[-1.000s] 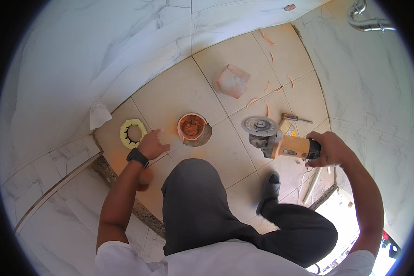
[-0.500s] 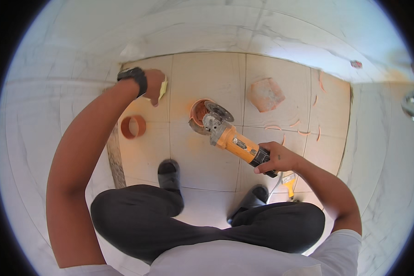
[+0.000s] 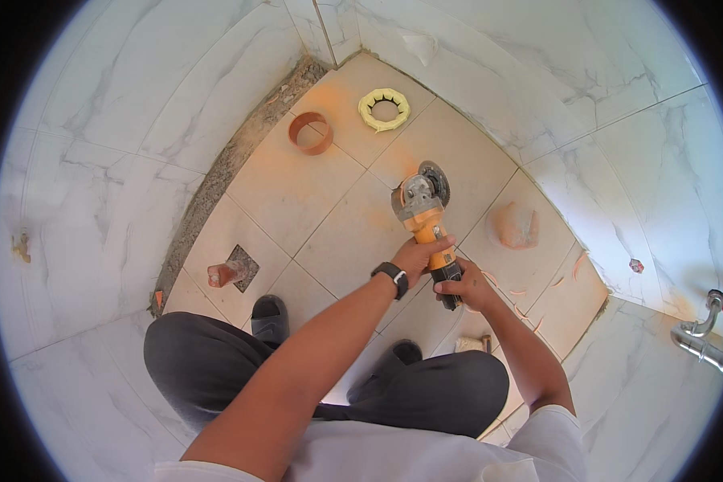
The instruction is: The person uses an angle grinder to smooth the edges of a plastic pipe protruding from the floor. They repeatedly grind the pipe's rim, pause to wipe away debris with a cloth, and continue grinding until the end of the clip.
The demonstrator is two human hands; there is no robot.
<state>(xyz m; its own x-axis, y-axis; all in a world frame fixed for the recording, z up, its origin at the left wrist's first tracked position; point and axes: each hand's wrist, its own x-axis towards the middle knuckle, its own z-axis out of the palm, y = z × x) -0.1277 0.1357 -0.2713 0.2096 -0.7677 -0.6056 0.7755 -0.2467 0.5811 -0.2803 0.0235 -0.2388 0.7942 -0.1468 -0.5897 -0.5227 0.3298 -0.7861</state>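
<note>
Both my hands are closed round an orange and black angle grinder, which points away from me over the tiled floor. My left hand wraps the front of the orange body. Behind it, my right hand grips the black rear end. The grinder's grey head and cutting disc are at the far end; what lies beneath them is mostly hidden. Farther left a cut ring of reddish-brown pipe rests on the tiles. Beside it lies a pale yellow ring with a notched inner edge.
A reddish stone-like piece and thin curved orange offcuts lie to the right. At left, a short pipe stub rises by a square floor hole. Marbled walls surround the floor; a metal tap projects at right.
My left hand has left the yellow ring at the far left and now holds the grinder's body. The ring lies on the floor. My view has turned, so everything sits at another angle.
</note>
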